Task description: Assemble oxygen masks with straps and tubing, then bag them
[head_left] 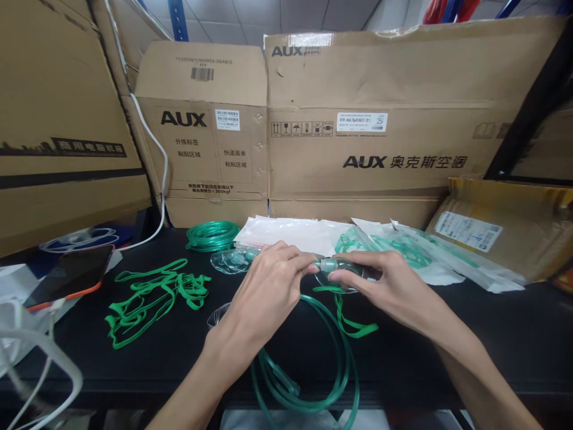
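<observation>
My right hand [387, 272] is closed around a clear oxygen mask, its fingers at the pale green connector [328, 264]. My left hand [273, 280] pinches the end of the green tubing [347, 358] against that connector; how deep the tube sits I cannot tell. Below my hands the tubing loops down over the table's front edge. A green elastic strap [356, 327] dangles under the mask, whose body is mostly hidden by my right hand. Behind my left hand lies another clear mask [227, 261].
A tangle of green straps [156, 292] lies on the black table at left, near a phone [83, 272] and white cables. Coiled tubing [212, 235] and white packets [286, 233] are behind. Packaged green tubing [403, 248] lies right. Cardboard boxes [358, 191] line the back.
</observation>
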A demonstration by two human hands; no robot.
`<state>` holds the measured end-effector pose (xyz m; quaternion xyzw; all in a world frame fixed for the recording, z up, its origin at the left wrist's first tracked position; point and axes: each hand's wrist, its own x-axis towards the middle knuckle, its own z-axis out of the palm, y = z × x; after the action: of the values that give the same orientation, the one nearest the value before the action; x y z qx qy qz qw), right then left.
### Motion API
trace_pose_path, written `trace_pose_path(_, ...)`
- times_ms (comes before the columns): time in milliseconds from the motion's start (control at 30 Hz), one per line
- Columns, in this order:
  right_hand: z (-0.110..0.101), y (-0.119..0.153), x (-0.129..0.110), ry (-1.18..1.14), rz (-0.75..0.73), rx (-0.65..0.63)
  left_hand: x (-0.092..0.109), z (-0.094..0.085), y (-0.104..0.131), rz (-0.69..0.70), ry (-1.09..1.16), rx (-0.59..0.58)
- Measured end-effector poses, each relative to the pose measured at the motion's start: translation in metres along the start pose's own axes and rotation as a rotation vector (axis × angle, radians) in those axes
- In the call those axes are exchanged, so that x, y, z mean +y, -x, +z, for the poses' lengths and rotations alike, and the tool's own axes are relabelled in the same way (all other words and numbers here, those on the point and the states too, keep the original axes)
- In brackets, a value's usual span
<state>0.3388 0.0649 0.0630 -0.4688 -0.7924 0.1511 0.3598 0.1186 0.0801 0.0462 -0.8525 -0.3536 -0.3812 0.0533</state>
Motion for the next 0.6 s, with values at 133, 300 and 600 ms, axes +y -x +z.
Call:
trace_pose_path(133, -0.0008, 0.0009, -0.0018, -0.09, 0.084, -0.056, 0.0003, 0.0002, -0.0009, 0.03, -0.001, 0.022)
trace_pose_path(300, -0.0034, -0.001, -0.0034, -0.194, 0.126, -0.127, 0.0003, 0.0002, -0.0007, 0.045, -0.01, 0.016)
trace_pose_path(600, -0.0042, -0.0014, 0.0018, -0.19, 0.143, -0.172, 0.004, 0.0042, 0.0018, -0.081, 0.063, -0.074)
